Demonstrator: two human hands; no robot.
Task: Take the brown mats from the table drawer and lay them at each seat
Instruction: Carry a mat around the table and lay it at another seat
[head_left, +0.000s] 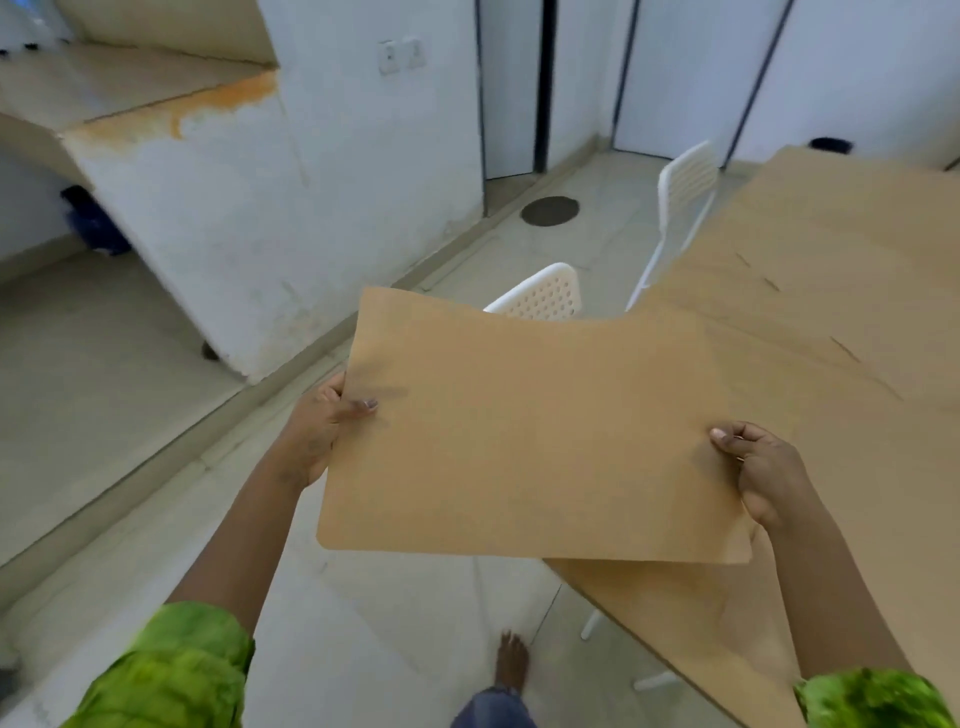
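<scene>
Both hands pinch one brown mat: left hand on its left edge, right hand on its right edge, table beyond, white chair ahead.

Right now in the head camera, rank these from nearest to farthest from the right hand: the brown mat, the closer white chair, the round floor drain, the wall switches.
1. Brown mat: held in the right hand.
2. Closer white chair: beyond the mat's far edge.
3. Round floor drain: on the floor, farther back.
4. Wall switches: high on the far wall.
</scene>
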